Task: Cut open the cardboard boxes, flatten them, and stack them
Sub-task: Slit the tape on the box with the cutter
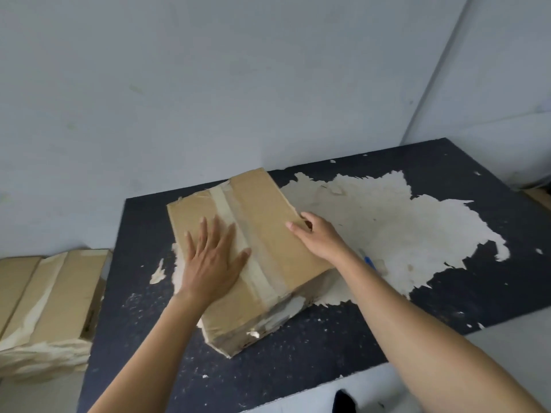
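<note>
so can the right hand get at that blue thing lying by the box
Probably yes. The blue thing lies on the mat beside the cardboard box, close behind the right hand, with nothing on top of it. That hand would first have to let go of the box edge.

The box is matt brown cardboard. Its paper skin is torn to pale, rough patches at the near end. The tape along its top is smooth, faintly glossy and wrinkled. The surface has a dark matt covering flecked with white. Toward the right edge this is peeled back to a cream, fibrous, paper-like layer with ragged edges. Beyond the left edge, the stack is the same matt cardboard, also torn pale. The wall is smooth and matt.
</note>
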